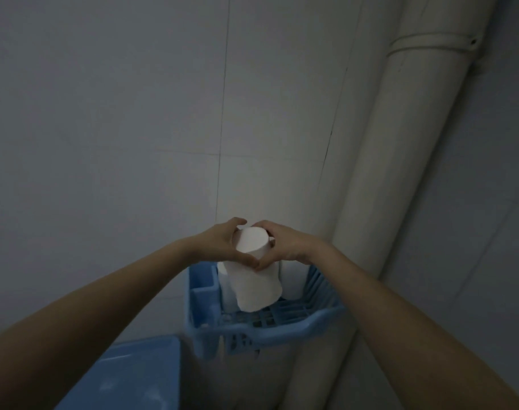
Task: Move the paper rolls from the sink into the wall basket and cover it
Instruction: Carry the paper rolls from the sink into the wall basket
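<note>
A white paper roll (254, 276) stands tilted in the blue slatted wall basket (296, 325), its lower end inside the basket. My left hand (222, 242) and my right hand (285, 244) clasp its upper end from both sides, thumbs nearly touching in front. Two more white rolls stand in the basket behind it, one at the left (224, 279) and one at the right (293, 281), both partly hidden. The sink is out of view.
A flat blue plastic piece (125, 377) lies at the lower left, below the basket. A thick white pipe (400, 161) runs up the tiled wall (119, 128) just right of the basket.
</note>
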Available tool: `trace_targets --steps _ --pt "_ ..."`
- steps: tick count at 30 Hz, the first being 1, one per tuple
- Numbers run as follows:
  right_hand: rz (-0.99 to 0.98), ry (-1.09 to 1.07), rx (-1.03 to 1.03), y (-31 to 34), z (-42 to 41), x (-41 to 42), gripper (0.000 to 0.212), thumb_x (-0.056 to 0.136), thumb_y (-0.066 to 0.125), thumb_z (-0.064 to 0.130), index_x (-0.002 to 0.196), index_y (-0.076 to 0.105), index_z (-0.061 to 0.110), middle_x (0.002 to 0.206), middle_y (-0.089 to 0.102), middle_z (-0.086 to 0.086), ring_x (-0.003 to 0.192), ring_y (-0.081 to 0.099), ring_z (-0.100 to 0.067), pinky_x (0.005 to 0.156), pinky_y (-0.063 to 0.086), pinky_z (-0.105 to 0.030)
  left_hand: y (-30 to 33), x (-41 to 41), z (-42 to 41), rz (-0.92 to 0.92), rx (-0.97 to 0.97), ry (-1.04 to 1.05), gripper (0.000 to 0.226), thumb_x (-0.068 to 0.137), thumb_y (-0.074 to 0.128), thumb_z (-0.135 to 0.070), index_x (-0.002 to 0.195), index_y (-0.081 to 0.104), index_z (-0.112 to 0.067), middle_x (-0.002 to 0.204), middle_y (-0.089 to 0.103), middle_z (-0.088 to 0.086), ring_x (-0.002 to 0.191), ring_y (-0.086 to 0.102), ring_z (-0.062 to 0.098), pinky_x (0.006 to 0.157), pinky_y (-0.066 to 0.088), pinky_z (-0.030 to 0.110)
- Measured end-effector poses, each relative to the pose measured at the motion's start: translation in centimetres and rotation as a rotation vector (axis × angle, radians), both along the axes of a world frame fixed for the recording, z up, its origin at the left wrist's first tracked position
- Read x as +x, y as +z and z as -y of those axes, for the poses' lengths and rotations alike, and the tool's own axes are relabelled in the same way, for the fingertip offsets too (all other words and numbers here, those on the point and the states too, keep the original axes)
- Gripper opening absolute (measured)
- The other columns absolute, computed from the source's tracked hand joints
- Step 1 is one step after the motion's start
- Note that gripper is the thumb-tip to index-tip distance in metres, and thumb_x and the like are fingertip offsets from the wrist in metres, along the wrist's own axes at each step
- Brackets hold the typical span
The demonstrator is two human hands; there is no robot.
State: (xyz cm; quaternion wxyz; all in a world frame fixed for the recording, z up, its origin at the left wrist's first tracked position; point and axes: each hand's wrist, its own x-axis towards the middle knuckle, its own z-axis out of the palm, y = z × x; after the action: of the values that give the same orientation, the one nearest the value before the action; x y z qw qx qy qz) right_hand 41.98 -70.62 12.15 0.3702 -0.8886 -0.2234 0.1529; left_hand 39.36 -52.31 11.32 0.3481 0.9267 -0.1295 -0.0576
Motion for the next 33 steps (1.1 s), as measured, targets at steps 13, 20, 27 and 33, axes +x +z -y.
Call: trace_targets --steps 13,20,27,33 --pt "-0.022 0.002 -0.17 -10.0 0.5 4.5 0.091 0.068 0.084 0.017 0.141 0.03 0.021 0.136 0.041 -0.004 0.117 0.041 -0.019 0.089 0.039 -0.029 -6.5 1.7 -1.2 -0.135 0.296 -0.007 0.104 0.077 0.075 -0.04 0.152 0.01 -0.009 0.157 0.02 0.006 0.143 0.026 0.023 0.119 0.022 0.031" --pt "-0.124 -0.045 -0.148 -14.1 -0.6 6.0 0.099 0.064 0.085 0.016 0.143 0.027 0.021 0.142 0.038 -0.005 0.116 0.038 -0.017 0.1 0.043 -0.035 -9.2 1.9 -3.4 -0.169 0.311 0.05 0.09 0.081 0.069 -0.04 0.15 0.019 -0.009 0.156 0.025 0.009 0.142 0.029 0.023 0.116 0.024 0.032" --pt "-0.193 -0.077 -0.04 -16.1 -0.8 5.7 0.102 0.06 0.085 0.007 0.145 0.03 0.02 0.146 0.038 -0.001 0.129 0.037 -0.022 0.109 0.04 -0.042 -10.5 2.0 -4.1 -0.153 0.409 0.092 0.079 0.086 0.063 -0.042 0.148 0.025 -0.01 0.153 0.031 0.012 0.139 0.033 0.027 0.114 0.028 0.033" --pt "-0.207 -0.098 -0.059 -16.6 -0.9 5.4 0.101 0.059 0.085 0.009 0.144 0.03 0.021 0.14 0.042 -0.003 0.128 0.039 -0.024 0.108 0.04 -0.045 -11.4 1.5 -5.2 -0.196 0.417 0.132 0.067 0.087 0.062 -0.038 0.142 0.036 -0.011 0.144 0.04 0.012 0.129 0.044 0.027 0.107 0.036 0.033"
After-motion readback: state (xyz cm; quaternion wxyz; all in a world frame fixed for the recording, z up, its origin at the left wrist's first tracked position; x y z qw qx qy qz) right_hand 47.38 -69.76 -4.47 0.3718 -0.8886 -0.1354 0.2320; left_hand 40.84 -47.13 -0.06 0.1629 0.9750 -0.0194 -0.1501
